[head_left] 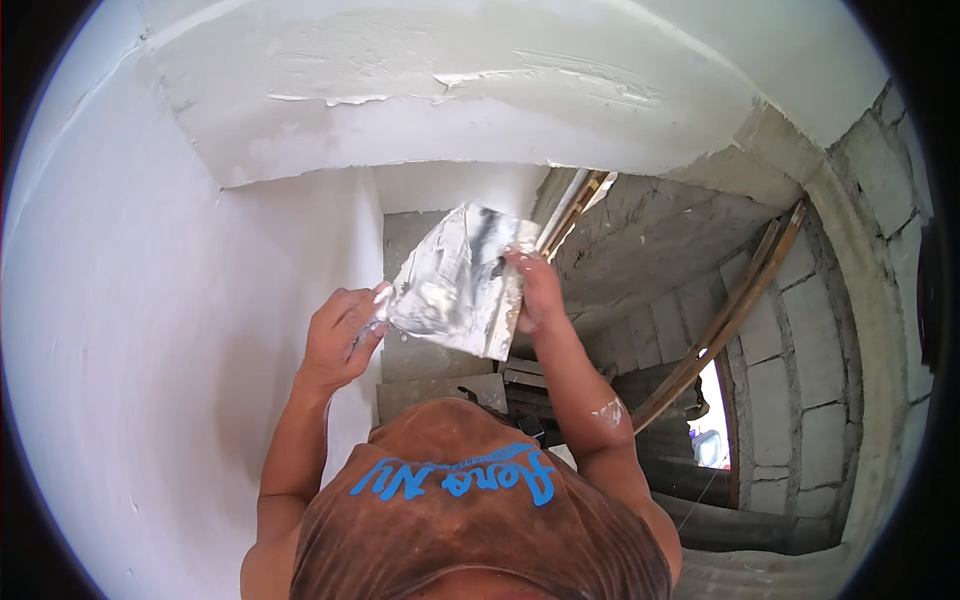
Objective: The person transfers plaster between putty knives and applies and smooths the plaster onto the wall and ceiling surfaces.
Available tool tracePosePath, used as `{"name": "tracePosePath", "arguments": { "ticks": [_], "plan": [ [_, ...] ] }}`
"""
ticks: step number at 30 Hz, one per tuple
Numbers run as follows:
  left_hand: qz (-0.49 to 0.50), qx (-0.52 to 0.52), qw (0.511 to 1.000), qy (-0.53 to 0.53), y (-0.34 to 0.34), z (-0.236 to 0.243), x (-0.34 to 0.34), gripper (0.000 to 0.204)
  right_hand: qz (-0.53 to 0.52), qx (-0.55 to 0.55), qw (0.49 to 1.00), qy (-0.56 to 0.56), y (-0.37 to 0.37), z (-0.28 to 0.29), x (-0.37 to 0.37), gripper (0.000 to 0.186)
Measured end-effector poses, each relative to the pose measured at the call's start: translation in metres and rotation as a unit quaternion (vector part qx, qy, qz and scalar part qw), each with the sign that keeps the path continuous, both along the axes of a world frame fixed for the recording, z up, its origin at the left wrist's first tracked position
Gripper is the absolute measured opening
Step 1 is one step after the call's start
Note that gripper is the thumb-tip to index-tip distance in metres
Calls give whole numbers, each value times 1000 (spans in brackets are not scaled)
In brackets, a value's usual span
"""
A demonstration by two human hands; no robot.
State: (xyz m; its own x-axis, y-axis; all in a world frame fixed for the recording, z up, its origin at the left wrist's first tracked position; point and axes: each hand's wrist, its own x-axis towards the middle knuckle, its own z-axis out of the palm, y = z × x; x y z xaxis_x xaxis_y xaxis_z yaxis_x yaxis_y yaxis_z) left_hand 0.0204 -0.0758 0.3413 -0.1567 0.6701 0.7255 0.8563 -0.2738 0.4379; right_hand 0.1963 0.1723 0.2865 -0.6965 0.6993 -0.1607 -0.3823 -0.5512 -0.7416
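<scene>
My left hand (345, 332) is closed at the narrow end of a putty knife (435, 285), its handle hidden by the fingers. The knife's blade flares to the right and is coated with wet white putty. Its wide end lies against a flat metal smoothing blade (490, 235), which has a putty-crusted strip down its right side. My right hand (538, 288) grips that strip, thumb and fingers around the edge. White putty is smeared on both hands' fingertips. Where one blade ends and the other begins is hard to make out under the putty.
A pale plastered wall (180, 330) curves up at left. Overhead, a beam (450, 130) carries ragged, partly smoothed putty. To the right stand a bare block wall (790, 350) and long slanting wooden boards (720, 325). Grey steps or slabs (440, 393) lie below.
</scene>
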Motion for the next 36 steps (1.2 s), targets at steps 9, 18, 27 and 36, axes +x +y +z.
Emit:
{"name": "tracePosePath", "arguments": {
  "ticks": [9,18,27,36],
  "plan": [
    [154,-96,983,-19,-15,-60,-24,38,-32,35,992,115,10,-2,6,27],
    [-93,-121,684,-713,-32,-54,19,35,80,795,601,4,-50,76,-14,51],
    [-215,12,592,-776,-72,-73,21,32,118,853,456,-224,-28,112,-1,55],
    [-156,95,669,-721,-66,-63,-7,33,-162,715,671,-113,-64,199,-112,37]
  ]
}}
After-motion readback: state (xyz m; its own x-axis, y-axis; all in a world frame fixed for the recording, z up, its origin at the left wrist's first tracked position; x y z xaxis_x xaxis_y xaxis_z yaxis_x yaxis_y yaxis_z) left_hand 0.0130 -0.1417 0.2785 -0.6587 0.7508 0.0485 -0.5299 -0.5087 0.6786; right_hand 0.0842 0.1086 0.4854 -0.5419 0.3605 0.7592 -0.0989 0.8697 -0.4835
